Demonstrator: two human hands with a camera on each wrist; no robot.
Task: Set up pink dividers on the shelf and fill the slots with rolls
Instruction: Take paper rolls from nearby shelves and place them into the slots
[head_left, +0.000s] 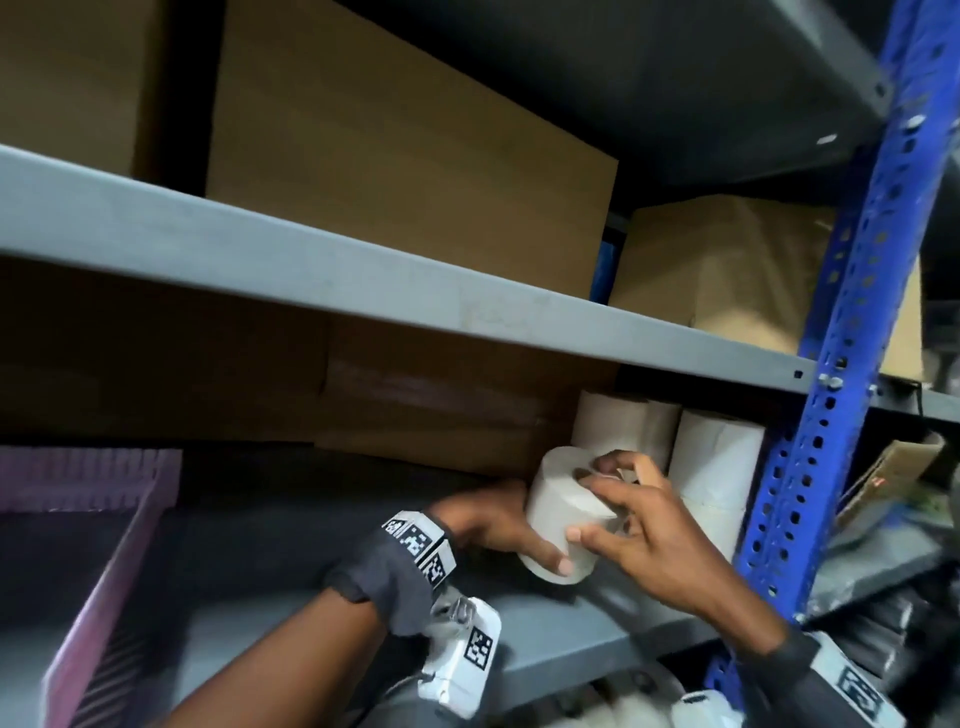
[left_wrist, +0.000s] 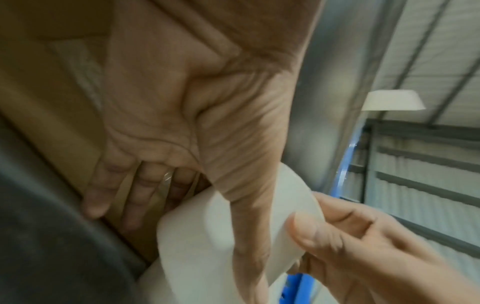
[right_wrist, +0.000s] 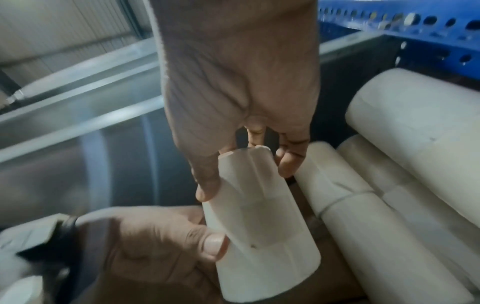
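Both hands (head_left: 571, 525) grip one unlabelled white roll (head_left: 563, 512).

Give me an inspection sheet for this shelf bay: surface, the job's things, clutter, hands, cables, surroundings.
Surface: grey metal shelf, bare at the front edge.
Job's things: white roll tilted, held above the shelf; stacked rolls standing at the right end by the blue upright; pink divider on the shelf's left part, no rolls seen beside it.
Clutter: cardboard boxes at the back of the shelf.
Hands: left hand grips the roll's lower part, thumb on its side; right hand pinches its upper end.
Cables: nothing seen.
Surroundings: upper shelf carrying more cardboard boxes; corrugated metal wall in the left wrist view.
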